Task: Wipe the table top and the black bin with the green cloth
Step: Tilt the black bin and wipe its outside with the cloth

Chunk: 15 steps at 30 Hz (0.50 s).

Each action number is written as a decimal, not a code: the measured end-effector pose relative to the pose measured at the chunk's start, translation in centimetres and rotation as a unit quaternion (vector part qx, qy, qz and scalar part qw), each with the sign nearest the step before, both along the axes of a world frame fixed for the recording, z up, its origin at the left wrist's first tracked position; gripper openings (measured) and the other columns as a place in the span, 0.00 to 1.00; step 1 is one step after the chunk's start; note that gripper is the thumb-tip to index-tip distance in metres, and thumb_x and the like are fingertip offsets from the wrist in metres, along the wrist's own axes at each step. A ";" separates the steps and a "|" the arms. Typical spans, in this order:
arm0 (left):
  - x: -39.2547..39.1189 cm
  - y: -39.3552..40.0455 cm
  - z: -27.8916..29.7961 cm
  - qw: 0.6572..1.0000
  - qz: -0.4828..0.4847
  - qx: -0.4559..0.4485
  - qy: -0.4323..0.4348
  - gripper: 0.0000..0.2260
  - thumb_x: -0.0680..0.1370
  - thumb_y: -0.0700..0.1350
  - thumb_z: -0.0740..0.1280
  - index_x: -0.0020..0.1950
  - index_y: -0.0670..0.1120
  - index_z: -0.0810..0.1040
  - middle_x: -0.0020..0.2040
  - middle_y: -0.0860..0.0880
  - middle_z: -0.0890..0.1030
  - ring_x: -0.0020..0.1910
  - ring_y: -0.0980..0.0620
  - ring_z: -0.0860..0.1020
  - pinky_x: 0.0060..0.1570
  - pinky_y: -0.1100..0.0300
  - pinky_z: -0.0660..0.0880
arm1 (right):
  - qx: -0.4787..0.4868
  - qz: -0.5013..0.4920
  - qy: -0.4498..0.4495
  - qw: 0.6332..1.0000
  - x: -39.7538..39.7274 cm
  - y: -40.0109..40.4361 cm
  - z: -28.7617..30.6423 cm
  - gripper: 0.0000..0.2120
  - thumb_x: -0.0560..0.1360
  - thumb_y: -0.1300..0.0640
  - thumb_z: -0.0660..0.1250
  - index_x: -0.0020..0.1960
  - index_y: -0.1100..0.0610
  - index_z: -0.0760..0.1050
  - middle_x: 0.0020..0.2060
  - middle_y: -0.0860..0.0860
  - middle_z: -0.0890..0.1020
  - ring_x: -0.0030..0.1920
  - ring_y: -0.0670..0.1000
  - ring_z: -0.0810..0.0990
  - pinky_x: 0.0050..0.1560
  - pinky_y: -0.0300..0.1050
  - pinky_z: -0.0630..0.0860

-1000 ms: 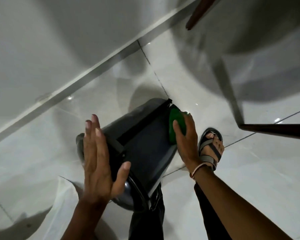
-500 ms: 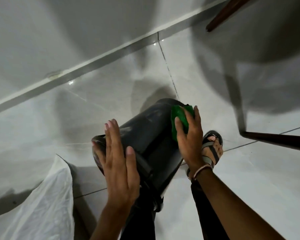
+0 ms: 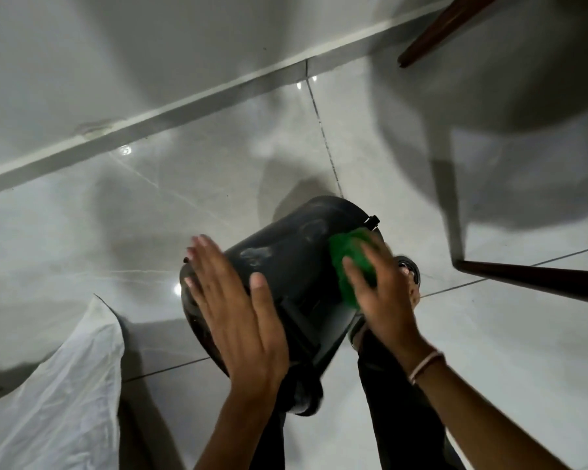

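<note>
Bin (image 3: 286,266) tilted on floor (image 3: 150,205), light, smooth plastic, likely slippery. Left hand (image 3: 238,310) flat, fingers apart, steadying rim end. Right hand (image 3: 384,293) presses soft cloth (image 3: 347,259) on side, fingers spread.

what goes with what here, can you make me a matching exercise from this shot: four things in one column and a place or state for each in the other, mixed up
Column one:
1. green cloth
2. black bin
3. left hand
4. white sheet

Column two:
A. tilted over on the tiled floor
B. lying at lower left, apart from the bin
C. pressed on the bin's side under the right hand
D. flat and open on the bin's near end

Pairs: 1-C, 2-A, 3-D, 4-B
</note>
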<state>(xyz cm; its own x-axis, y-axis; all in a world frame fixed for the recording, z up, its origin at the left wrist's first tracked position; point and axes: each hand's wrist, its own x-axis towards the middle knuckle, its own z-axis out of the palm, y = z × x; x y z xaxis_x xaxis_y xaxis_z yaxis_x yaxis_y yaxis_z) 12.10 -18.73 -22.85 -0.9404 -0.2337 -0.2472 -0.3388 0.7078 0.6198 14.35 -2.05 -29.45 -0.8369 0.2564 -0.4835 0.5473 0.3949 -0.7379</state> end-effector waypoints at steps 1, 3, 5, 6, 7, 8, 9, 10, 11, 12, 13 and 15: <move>0.5 0.5 0.0 1.000 -0.021 -0.014 0.007 0.31 0.84 0.51 0.50 0.86 0.49 0.43 0.88 0.50 0.48 0.87 0.53 0.45 0.86 0.50 0.40 | 0.009 -0.038 -0.033 0.999 -1.1 1.2 -0.9 0.20 0.80 0.53 0.67 0.70 0.59 0.75 0.73 0.57 0.75 0.74 0.58 0.73 0.75 0.45 0.68; 2.0 1.0 -0.1 0.998 -0.050 -0.031 0.023 0.32 0.83 0.48 0.52 0.86 0.49 0.44 0.87 0.46 0.52 0.87 0.51 0.47 0.86 0.49 0.42 | -0.011 -0.051 -0.075 0.996 -2.7 2.7 -1.7 0.17 0.80 0.59 0.70 0.68 0.60 0.76 0.71 0.57 0.76 0.71 0.55 0.75 0.72 0.41 0.68; 3.7 1.0 -0.2 0.995 -0.077 -0.037 0.048 0.33 0.82 0.47 0.52 0.86 0.49 0.44 0.87 0.44 0.53 0.87 0.49 0.49 0.86 0.45 0.44 | -0.030 0.031 -0.048 0.998 -2.8 2.4 -0.3 0.17 0.77 0.59 0.71 0.66 0.60 0.78 0.70 0.54 0.76 0.69 0.45 0.72 0.72 0.34 0.66; 4.5 0.9 -0.3 0.993 -0.092 -0.039 0.059 0.33 0.82 0.46 0.53 0.86 0.50 0.44 0.86 0.43 0.54 0.87 0.48 0.49 0.86 0.44 0.45 | -0.047 0.084 -0.030 0.995 -2.0 1.5 0.9 0.18 0.76 0.57 0.71 0.65 0.58 0.80 0.72 0.52 0.75 0.71 0.43 0.70 0.76 0.37 0.64; 5.2 0.8 -0.3 0.991 -0.109 -0.042 0.066 0.34 0.82 0.46 0.53 0.86 0.50 0.44 0.86 0.42 0.54 0.87 0.48 0.49 0.86 0.43 0.45 | -0.076 0.129 -0.015 0.989 -0.7 0.4 2.3 0.19 0.74 0.56 0.70 0.64 0.57 0.80 0.74 0.50 0.73 0.76 0.43 0.67 0.79 0.42 0.62; 6.0 0.7 -0.4 0.989 -0.126 -0.043 0.072 0.34 0.82 0.47 0.54 0.86 0.50 0.43 0.86 0.41 0.54 0.87 0.47 0.48 0.86 0.43 0.45 | -0.098 0.163 0.007 0.982 1.1 -0.7 3.6 0.18 0.74 0.55 0.70 0.63 0.57 0.81 0.75 0.49 0.72 0.79 0.46 0.65 0.81 0.45 0.61; 6.6 0.5 -0.3 0.986 -0.141 -0.041 0.072 0.34 0.82 0.48 0.55 0.86 0.49 0.43 0.86 0.40 0.53 0.87 0.46 0.47 0.86 0.42 0.44 | -0.107 0.179 0.036 0.977 2.8 -1.7 4.6 0.17 0.75 0.55 0.69 0.62 0.57 0.81 0.76 0.50 0.72 0.80 0.49 0.64 0.81 0.48 0.61; 7.3 0.4 -0.2 0.987 -0.140 -0.035 0.067 0.34 0.83 0.50 0.55 0.86 0.47 0.43 0.86 0.38 0.51 0.87 0.44 0.47 0.85 0.41 0.44 | -0.105 0.179 0.058 0.976 4.5 -2.5 5.2 0.16 0.75 0.55 0.68 0.61 0.58 0.81 0.75 0.51 0.72 0.80 0.52 0.65 0.80 0.49 0.63; 7.7 0.3 -0.1 0.992 -0.116 -0.017 0.054 0.33 0.85 0.53 0.53 0.86 0.47 0.43 0.87 0.38 0.50 0.87 0.44 0.46 0.85 0.41 0.43 | -0.096 0.167 0.066 0.979 5.8 -2.9 5.5 0.16 0.75 0.55 0.67 0.60 0.58 0.82 0.75 0.52 0.72 0.80 0.53 0.66 0.79 0.50 0.64; 7.9 0.1 -0.1 0.998 -0.060 0.011 0.031 0.32 0.86 0.54 0.52 0.86 0.47 0.43 0.87 0.41 0.48 0.87 0.45 0.45 0.85 0.41 0.42 | -0.083 0.151 0.066 0.983 6.8 -2.9 5.2 0.15 0.75 0.55 0.67 0.60 0.57 0.82 0.76 0.52 0.72 0.80 0.53 0.66 0.79 0.50 0.65; 7.7 -0.1 0.0 0.999 0.021 0.040 0.000 0.31 0.86 0.53 0.51 0.86 0.47 0.44 0.88 0.46 0.47 0.87 0.49 0.44 0.86 0.42 0.42 | -0.064 0.135 0.060 0.987 7.7 -2.7 4.6 0.15 0.75 0.54 0.66 0.60 0.55 0.81 0.76 0.52 0.71 0.80 0.52 0.65 0.78 0.50 0.66; 6.8 -1.0 -0.6 0.985 0.148 0.055 -0.065 0.29 0.86 0.54 0.49 0.87 0.51 0.45 0.88 0.56 0.46 0.86 0.58 0.43 0.86 0.43 0.43 | -0.021 0.078 0.013 0.997 8.8 -2.0 2.8 0.15 0.76 0.50 0.64 0.62 0.48 0.78 0.78 0.47 0.68 0.80 0.47 0.63 0.78 0.53 0.67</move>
<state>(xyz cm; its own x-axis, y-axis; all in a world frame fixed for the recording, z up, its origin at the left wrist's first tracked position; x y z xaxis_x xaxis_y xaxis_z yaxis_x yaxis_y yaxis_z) 18.92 -19.69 -23.46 -0.7937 -0.4580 -0.4002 -0.6020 0.4978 0.6243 23.20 -4.10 -26.70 -0.8777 0.1028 -0.4681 0.4618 0.4427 -0.7686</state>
